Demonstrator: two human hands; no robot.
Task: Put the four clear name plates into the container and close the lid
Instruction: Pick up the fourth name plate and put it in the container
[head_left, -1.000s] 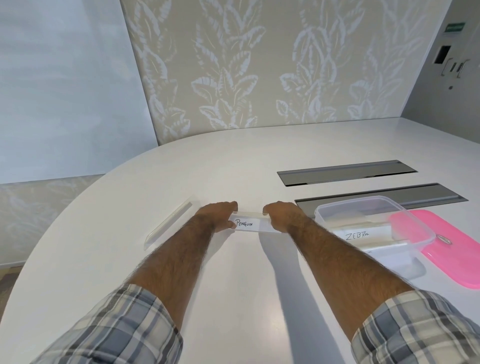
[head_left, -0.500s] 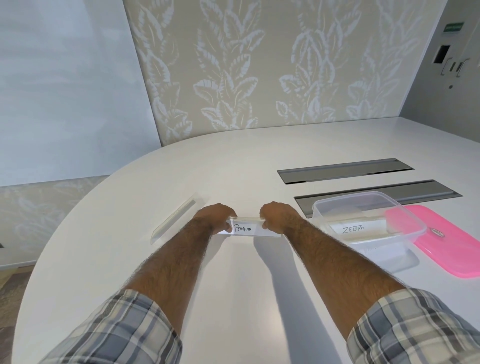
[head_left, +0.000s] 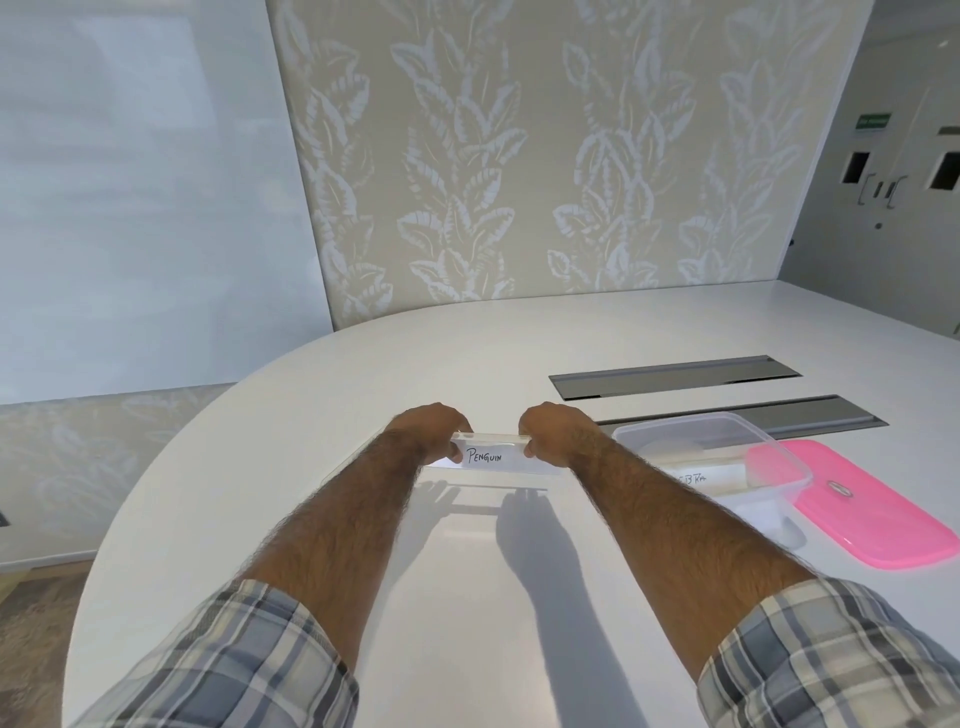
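I hold a clear name plate (head_left: 501, 458) with a paper label reading "PENGUIN" by its two ends, my left hand (head_left: 431, 432) on its left end and my right hand (head_left: 555, 432) on its right end. The plate hangs a little above the white table (head_left: 467, 571), and its shadow falls on the surface below. To the right stands the clear plastic container (head_left: 675, 420), open, with a plate labelled "ZEBRA" (head_left: 693, 477) and other clear plates inside. The pink lid (head_left: 878, 514) lies flat to the container's right. Another clear plate (head_left: 344, 466) lies behind my left forearm, mostly hidden.
Two grey recessed cable hatches (head_left: 675, 376) (head_left: 815, 415) sit in the table behind the container. The rounded table edge curves along the left. A leaf-patterned wall stands beyond the table's far edge.
Both hands have raised the "PENGUIN" plate off the table; a shadow now shows under it. The view has shifted slightly to the right.
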